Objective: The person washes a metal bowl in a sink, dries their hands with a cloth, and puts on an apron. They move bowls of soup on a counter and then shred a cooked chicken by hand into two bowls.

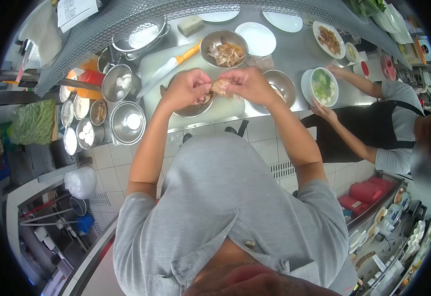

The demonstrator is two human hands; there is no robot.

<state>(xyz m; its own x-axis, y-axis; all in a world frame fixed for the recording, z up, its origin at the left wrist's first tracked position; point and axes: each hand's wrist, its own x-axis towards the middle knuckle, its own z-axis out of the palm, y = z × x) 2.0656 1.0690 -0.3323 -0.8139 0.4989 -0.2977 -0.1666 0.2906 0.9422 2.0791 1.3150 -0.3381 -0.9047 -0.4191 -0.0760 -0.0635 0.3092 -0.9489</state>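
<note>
At nine o'clock from the hands a green bag [33, 122] sits by a cluster of small steel bowls [82, 123]. Nearer stand an egg bowl [119, 84] and another steel bowl [126, 122]. On the white cutting board [149, 61], at eleven o'clock, lies an orange-handled knife [168, 66].

The left hand [186, 89] and right hand [247, 84] meet over the counter's edge. Both are closed, fingertips pinching one piece of cooked meat [220, 88] between them. It is brownish, ragged and glistening, held just above a steel bowl of scraps [191, 107]. At twelve o'clock stands a bowl of shredded meat [224, 49], with white plates [257, 38] beyond it. Just at three o'clock is another metal bowl [280, 85].

Farther right a co-worker's hands [324, 111] hold a white bowl of soup with greens [323, 86]. At two o'clock sits a plate of fried food [329, 39].
</note>
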